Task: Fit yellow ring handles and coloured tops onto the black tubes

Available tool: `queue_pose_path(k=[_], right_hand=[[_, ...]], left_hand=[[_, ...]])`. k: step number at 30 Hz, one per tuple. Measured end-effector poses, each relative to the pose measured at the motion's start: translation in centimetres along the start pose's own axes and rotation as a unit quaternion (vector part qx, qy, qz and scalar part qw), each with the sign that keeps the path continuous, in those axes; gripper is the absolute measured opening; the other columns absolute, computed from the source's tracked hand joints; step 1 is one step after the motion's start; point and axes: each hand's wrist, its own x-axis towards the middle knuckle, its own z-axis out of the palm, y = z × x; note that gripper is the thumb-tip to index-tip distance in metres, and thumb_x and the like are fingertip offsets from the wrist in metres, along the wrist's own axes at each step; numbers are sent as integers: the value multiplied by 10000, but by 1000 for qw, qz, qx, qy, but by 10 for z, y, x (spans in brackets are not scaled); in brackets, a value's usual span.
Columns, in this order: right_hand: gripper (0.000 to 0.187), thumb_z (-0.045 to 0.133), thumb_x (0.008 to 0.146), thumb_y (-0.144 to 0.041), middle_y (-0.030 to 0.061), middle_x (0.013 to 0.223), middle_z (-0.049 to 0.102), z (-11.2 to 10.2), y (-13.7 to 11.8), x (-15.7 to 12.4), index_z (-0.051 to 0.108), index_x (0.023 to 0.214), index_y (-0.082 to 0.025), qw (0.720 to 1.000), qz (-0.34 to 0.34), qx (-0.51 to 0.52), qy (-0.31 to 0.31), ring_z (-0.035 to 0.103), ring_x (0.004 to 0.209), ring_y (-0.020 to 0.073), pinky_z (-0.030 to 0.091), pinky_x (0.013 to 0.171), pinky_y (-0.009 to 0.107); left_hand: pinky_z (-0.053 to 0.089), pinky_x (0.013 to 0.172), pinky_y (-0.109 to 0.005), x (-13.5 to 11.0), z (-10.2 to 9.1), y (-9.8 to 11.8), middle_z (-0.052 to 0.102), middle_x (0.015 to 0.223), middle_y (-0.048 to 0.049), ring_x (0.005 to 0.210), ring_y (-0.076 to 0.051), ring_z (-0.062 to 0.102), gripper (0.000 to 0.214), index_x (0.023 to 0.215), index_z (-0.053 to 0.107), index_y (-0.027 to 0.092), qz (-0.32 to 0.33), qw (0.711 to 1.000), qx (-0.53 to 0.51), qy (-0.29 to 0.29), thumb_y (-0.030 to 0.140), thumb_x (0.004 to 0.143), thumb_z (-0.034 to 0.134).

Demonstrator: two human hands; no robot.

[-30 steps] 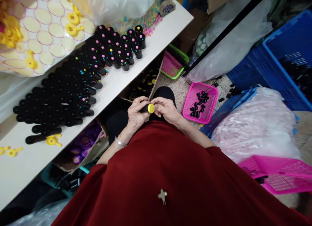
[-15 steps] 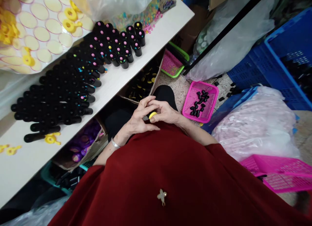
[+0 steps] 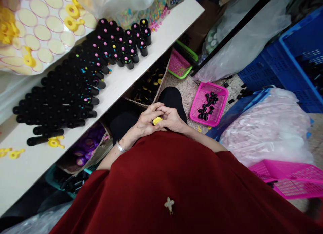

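My left hand (image 3: pixel 145 123) and my right hand (image 3: pixel 173 119) meet over my lap, fingers closed around a small yellow round disc (image 3: pixel 157 120). Its flat yellow face shows between the two thumbs and fingers. Whatever lies under the disc is hidden by my hands. Just beyond them, an open carton (image 3: pixel 161 89) holds many black pieces with yellow round ends (image 3: pixel 148 80).
Many black tubes (image 3: pixel 63 92) crowd the white table (image 3: pixel 121 82), several topped with coloured beads. Yellow ring pieces (image 3: pixel 54 142) lie near its edge. A pink basket (image 3: pixel 222 107) with black parts stands on the floor, a clear bag (image 3: pixel 267 126) right of it.
My hands have drawn closer together around the yellow disc, and its face now shows more fully. My left fingers have curled in. The view has shifted slightly.
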Motion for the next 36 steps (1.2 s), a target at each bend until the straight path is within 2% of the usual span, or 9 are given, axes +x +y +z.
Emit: queue_pose_path(k=[7, 12, 14, 18, 20, 24, 28, 32, 36], right_hand=[[494, 776, 542, -174, -50, 726, 552, -1, -16, -6, 572, 990, -137, 998, 35, 29, -43, 504, 592, 54, 414, 496, 169], [311, 776, 581, -269, -61, 588, 501, -1, 5, 6, 609, 798, -121, 996, 36, 74, 44, 426, 496, 37, 329, 414, 154], [317, 776, 596, -324, -46, 618, 523, -2, 14, 12, 612, 780, -125, 992, 42, 109, 40, 457, 526, 46, 370, 440, 158], [534, 823, 542, -396, 11, 897, 606, -4, 17, 17, 604, 974, -170, 993, 19, 113, -5, 564, 757, 96, 489, 610, 192], [598, 833, 534, -390, 14, 979, 604, -3, 14, 16, 576, 1041, -201, 996, 0, 92, 20, 576, 810, 104, 506, 663, 209], [426, 800, 596, -351, -17, 825, 604, -2, 3, 12, 604, 935, -183, 999, -20, 15, 46, 575, 727, 88, 501, 660, 223], [324, 743, 675, -349, -17, 783, 588, -4, -7, 6, 631, 921, -170, 996, -63, -63, 31, 559, 677, 78, 497, 622, 221], [343, 697, 734, -331, 23, 923, 577, -8, -14, 1, 633, 1037, -185, 978, -129, -160, 23, 554, 716, 83, 508, 614, 222], [329, 673, 771, -322, 59, 969, 590, -7, -20, -5, 639, 1073, -196, 949, -187, -255, -7, 562, 805, 130, 535, 698, 287]], left_hand=[[521, 932, -389, -2, 1, 5, 564, 1264, -135, 1127, -245, 574, 408, 1063, 666, 187, 10, 1000, 13, 26, 403, 721, 722], [560, 861, -372, -6, 13, -6, 638, 1128, -121, 1013, -228, 631, 449, 996, 683, 161, -74, 995, 20, 66, 474, 678, 738], [564, 844, -365, -7, 12, -12, 644, 1095, -110, 988, -218, 636, 445, 959, 688, 161, -111, 992, 35, 55, 505, 679, 725], [523, 905, -411, -9, 4, -14, 605, 1158, -117, 1107, -259, 566, 455, 902, 693, 176, -101, 984, 125, 72, 577, 688, 682], [534, 868, -392, -10, 1, -11, 583, 1186, -135, 1055, -245, 583, 478, 933, 685, 166, -91, 976, 169, 104, 599, 743, 613], [551, 810, -331, -9, 0, -3, 587, 1157, -147, 948, -206, 617, 517, 1011, 657, 145, -79, 967, 204, 131, 601, 790, 552], [527, 890, -345, -8, -8, 2, 592, 1180, -138, 1070, -225, 591, 481, 1144, 603, 154, -64, 979, 176, 86, 501, 811, 589], [537, 826, -304, -10, -16, 6, 661, 1030, -106, 938, -181, 638, 343, 1123, 611, 165, -63, 990, 116, 51, 365, 844, 586], [530, 739, -270, -9, -17, 14, 668, 904, -67, 817, -156, 638, 269, 1056, 631, 181, -59, 989, 129, 45, 323, 828, 605]])
